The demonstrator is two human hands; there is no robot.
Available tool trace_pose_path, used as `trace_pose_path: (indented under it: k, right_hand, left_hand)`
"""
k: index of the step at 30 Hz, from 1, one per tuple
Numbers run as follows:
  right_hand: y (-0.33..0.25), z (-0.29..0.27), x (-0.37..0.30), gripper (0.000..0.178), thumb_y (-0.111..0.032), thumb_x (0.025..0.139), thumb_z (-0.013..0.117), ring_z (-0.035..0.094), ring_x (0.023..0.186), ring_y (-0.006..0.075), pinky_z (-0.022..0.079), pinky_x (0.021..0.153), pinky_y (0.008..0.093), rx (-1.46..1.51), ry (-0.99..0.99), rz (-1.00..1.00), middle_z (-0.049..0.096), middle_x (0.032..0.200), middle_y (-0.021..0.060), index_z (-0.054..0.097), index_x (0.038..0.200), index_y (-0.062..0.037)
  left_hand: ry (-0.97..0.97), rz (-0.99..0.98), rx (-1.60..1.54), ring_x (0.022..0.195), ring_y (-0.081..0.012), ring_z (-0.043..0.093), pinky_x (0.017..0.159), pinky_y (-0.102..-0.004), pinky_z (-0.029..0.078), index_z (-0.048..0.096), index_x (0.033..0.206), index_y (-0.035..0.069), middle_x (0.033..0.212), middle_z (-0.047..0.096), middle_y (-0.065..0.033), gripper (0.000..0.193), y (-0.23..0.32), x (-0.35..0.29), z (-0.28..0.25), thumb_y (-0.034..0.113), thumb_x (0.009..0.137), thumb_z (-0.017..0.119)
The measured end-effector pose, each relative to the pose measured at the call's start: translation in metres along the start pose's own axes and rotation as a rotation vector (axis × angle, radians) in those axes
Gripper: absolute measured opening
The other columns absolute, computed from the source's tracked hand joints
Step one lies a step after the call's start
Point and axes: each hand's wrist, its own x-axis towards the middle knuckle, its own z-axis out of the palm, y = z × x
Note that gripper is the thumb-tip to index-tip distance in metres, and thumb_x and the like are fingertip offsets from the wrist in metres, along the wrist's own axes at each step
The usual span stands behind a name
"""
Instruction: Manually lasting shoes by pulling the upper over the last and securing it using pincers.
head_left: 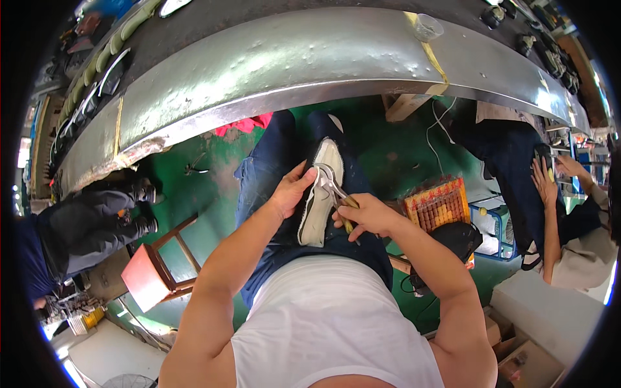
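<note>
A cream-coloured shoe (315,223) lies lengthwise on my thighs, its narrower end pointing away from me. My left hand (292,192) is closed on the shoe's left side, with the thumb pressed near its middle. In my right hand (367,215) are metal pliers (333,184) with yellowish handles. Their curved jaws reach over the middle of the shoe, close to my left thumb. Whether the jaws grip the shoe's edge cannot be made out. The fingers of my right hand are wrapped round the handles.
A metal-edged bench (259,61) runs across in front, bearing a row of shoe parts (97,71) at left and a clear cup (428,27). A red-topped stool (147,275) stands left, a beaded seat (438,210) right. People work on both sides.
</note>
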Motion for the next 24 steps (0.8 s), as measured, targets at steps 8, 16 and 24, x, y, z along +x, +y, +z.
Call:
trace_pose_path:
  k: [8, 16, 24]
  right_hand:
    - [0.041, 0.027, 0.017, 0.024, -0.026, 0.1, 0.055, 0.053, 0.055, 0.0088, 0.038, 0.043, 0.0221, 0.102, 0.132, -0.168, 0.061, 0.07, 0.0041, 0.061, 0.09, -0.0043]
    - [0.048, -0.044, 0.013, 0.03, -0.027, 0.099, 0.058, 0.063, 0.074, 0.0126, 0.041, 0.041, 0.0197, 0.429, -0.351, 0.054, 0.062, 0.092, 0.0065, 0.057, 0.11, 0.0005]
    - [-0.037, -0.046, -0.025, 0.04, -0.035, 0.101, 0.05, 0.069, 0.073, 0.0249, 0.053, 0.056, 0.0371, -0.421, 0.139, -0.251, 0.068, 0.077, 0.0135, 0.06, 0.094, 0.0031]
  left_hand:
    - [0.054, -0.083, -0.062, 0.113, -0.0202, 0.059, 0.096, -0.0389, 0.049, 0.043, 0.145, 0.008, 0.127, 0.061, -0.0083, 0.069, 0.005, 0.004, 0.005, 0.034, 0.088, 0.073]
    - [0.269, -0.137, 0.239, 0.127, -0.0285, 0.051, 0.104, -0.0386, 0.042, 0.027, 0.15, -0.006, 0.142, 0.048, -0.0213, 0.09, 0.009, 0.013, 0.02, 0.031, 0.083, 0.074]
    - [0.23, -0.109, 0.319, 0.112, -0.0243, 0.059, 0.095, -0.0368, 0.047, 0.041, 0.141, -0.006, 0.127, 0.059, -0.0171, 0.073, 0.008, 0.017, 0.033, 0.028, 0.084, 0.072]
